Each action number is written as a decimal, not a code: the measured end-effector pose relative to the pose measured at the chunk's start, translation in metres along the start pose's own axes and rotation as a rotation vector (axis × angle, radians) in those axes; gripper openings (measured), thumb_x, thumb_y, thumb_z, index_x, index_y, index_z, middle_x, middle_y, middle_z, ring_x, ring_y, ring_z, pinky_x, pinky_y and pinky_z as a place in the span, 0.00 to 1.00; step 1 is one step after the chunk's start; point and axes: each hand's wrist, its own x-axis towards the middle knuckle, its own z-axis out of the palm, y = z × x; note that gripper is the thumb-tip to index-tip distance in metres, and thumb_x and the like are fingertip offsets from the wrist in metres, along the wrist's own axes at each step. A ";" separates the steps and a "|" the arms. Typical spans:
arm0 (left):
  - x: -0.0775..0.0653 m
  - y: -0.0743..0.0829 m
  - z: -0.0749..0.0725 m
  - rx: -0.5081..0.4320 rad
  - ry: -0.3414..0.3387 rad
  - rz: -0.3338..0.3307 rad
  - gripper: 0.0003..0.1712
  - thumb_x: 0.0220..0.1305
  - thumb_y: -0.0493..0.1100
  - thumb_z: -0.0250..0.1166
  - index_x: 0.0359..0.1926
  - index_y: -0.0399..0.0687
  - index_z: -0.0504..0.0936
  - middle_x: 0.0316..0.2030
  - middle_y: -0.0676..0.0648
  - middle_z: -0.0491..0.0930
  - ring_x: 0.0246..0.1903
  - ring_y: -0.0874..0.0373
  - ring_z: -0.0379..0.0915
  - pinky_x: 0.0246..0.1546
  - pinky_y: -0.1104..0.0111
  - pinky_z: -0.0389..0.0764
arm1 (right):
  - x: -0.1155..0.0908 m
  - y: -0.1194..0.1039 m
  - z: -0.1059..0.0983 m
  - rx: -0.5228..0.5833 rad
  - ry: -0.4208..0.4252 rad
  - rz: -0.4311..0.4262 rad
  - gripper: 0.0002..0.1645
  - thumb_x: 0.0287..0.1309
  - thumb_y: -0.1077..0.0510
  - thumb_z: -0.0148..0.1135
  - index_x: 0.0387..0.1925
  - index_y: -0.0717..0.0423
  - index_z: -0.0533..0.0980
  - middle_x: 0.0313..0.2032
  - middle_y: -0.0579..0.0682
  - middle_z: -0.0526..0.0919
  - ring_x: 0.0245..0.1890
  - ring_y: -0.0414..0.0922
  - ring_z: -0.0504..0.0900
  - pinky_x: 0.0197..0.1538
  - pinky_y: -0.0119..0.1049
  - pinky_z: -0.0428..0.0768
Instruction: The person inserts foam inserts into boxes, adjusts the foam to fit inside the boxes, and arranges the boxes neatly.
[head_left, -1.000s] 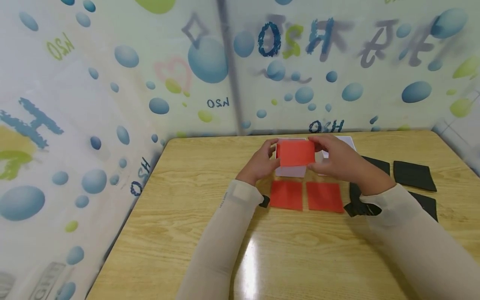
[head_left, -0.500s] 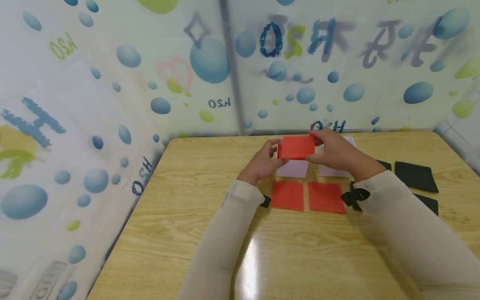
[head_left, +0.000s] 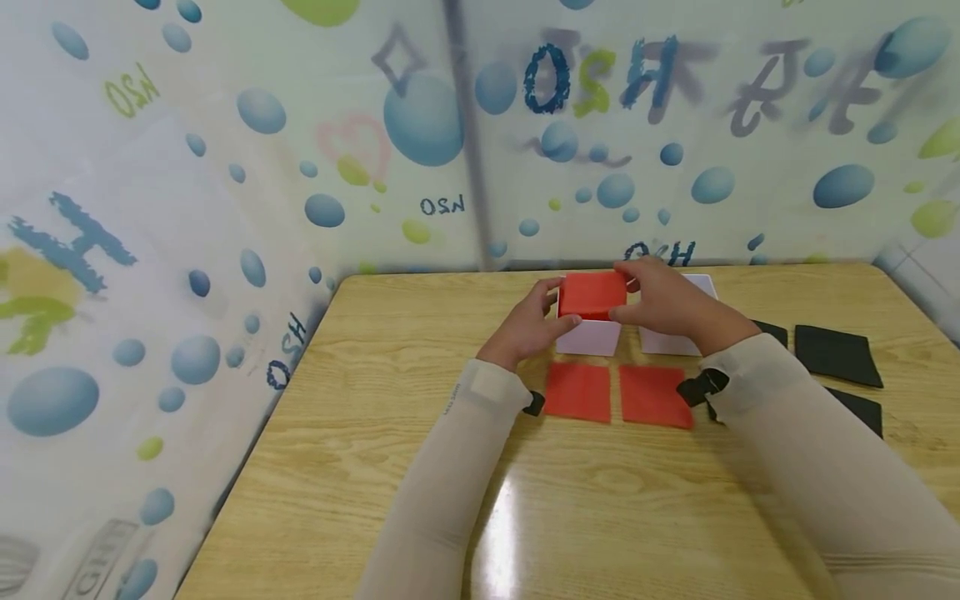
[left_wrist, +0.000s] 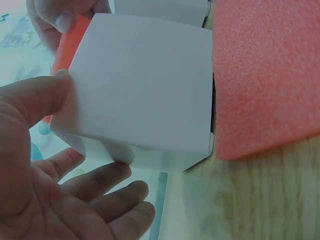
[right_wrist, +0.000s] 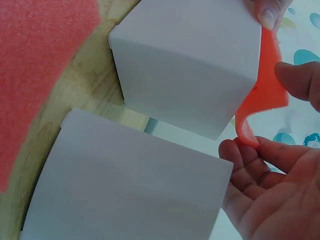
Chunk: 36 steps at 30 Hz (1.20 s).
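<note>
In the head view a red foam sheet sits bent at the open top of a white box at the table's back. My left hand steadies that box at its left, thumb at the front rim, fingers along the side wall, as the left wrist view shows on the box. With thumb and fingers my right hand holds the sheet's right end. Seen from the right wrist, the foam sheet stands above the rim, its lower corner curled against my fingertips.
A second white box stands just to the right. Two red foam sheets lie flat in front of the boxes. Several black sheets lie on the right, partly behind my right arm. A patterned wall rises behind the table.
The red sheet rose slightly, then tipped back and settled lower onto the left box's opening. My right hand moved a little up and left with it; my left hand stayed nearly in place.
</note>
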 end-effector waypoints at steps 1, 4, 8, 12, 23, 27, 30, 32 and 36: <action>0.000 0.000 0.000 0.000 0.000 -0.004 0.42 0.74 0.50 0.68 0.81 0.65 0.57 0.81 0.48 0.59 0.80 0.46 0.56 0.74 0.46 0.68 | 0.000 -0.001 0.000 -0.003 -0.003 0.000 0.50 0.66 0.51 0.69 0.79 0.68 0.58 0.67 0.66 0.69 0.66 0.66 0.71 0.63 0.62 0.81; 0.001 0.000 0.000 0.006 0.001 -0.016 0.42 0.74 0.51 0.68 0.81 0.66 0.57 0.81 0.48 0.60 0.80 0.46 0.56 0.74 0.45 0.68 | 0.001 -0.003 -0.001 -0.015 -0.008 -0.004 0.49 0.65 0.52 0.69 0.78 0.69 0.58 0.66 0.66 0.70 0.66 0.66 0.71 0.62 0.62 0.81; 0.001 0.000 0.001 0.010 0.001 -0.018 0.42 0.74 0.51 0.68 0.81 0.67 0.57 0.81 0.48 0.60 0.80 0.46 0.57 0.74 0.46 0.69 | 0.003 -0.006 -0.001 -0.019 -0.011 0.006 0.49 0.65 0.53 0.69 0.78 0.68 0.58 0.66 0.66 0.70 0.66 0.66 0.72 0.63 0.61 0.81; 0.001 0.000 0.001 0.012 0.004 -0.020 0.43 0.73 0.51 0.69 0.81 0.67 0.57 0.81 0.48 0.61 0.80 0.46 0.57 0.73 0.46 0.70 | 0.006 -0.008 0.000 -0.025 -0.017 0.024 0.50 0.64 0.53 0.70 0.79 0.67 0.58 0.66 0.66 0.70 0.66 0.65 0.72 0.63 0.61 0.81; 0.002 -0.001 0.001 0.026 0.013 -0.024 0.43 0.73 0.52 0.69 0.81 0.67 0.58 0.81 0.49 0.61 0.79 0.46 0.58 0.73 0.45 0.70 | 0.012 -0.010 -0.001 -0.072 -0.052 0.031 0.49 0.63 0.52 0.71 0.78 0.65 0.61 0.67 0.67 0.70 0.64 0.66 0.73 0.61 0.61 0.82; 0.001 -0.001 0.000 0.028 0.010 -0.031 0.42 0.73 0.53 0.68 0.81 0.68 0.58 0.80 0.49 0.61 0.80 0.47 0.58 0.73 0.45 0.70 | 0.013 -0.013 -0.002 -0.088 -0.070 0.032 0.49 0.62 0.52 0.72 0.77 0.65 0.62 0.67 0.67 0.71 0.63 0.66 0.73 0.60 0.60 0.83; 0.001 -0.001 0.000 0.032 0.008 -0.035 0.42 0.73 0.53 0.68 0.81 0.69 0.58 0.81 0.49 0.61 0.80 0.48 0.58 0.73 0.46 0.70 | 0.013 -0.015 -0.003 -0.111 -0.087 0.035 0.51 0.61 0.51 0.75 0.78 0.64 0.62 0.67 0.67 0.71 0.63 0.66 0.73 0.60 0.62 0.82; 0.001 0.000 0.000 0.030 0.005 -0.030 0.43 0.73 0.53 0.68 0.81 0.67 0.58 0.81 0.49 0.61 0.80 0.48 0.58 0.73 0.46 0.70 | 0.013 -0.016 -0.005 -0.137 -0.096 0.042 0.53 0.60 0.50 0.76 0.78 0.64 0.61 0.69 0.67 0.70 0.65 0.66 0.72 0.63 0.64 0.80; 0.000 0.001 0.000 0.027 0.001 -0.026 0.43 0.73 0.53 0.68 0.82 0.65 0.57 0.81 0.48 0.61 0.80 0.47 0.57 0.74 0.47 0.70 | 0.011 -0.020 -0.007 -0.190 -0.109 0.055 0.57 0.57 0.49 0.79 0.79 0.65 0.59 0.72 0.69 0.66 0.70 0.68 0.67 0.68 0.68 0.73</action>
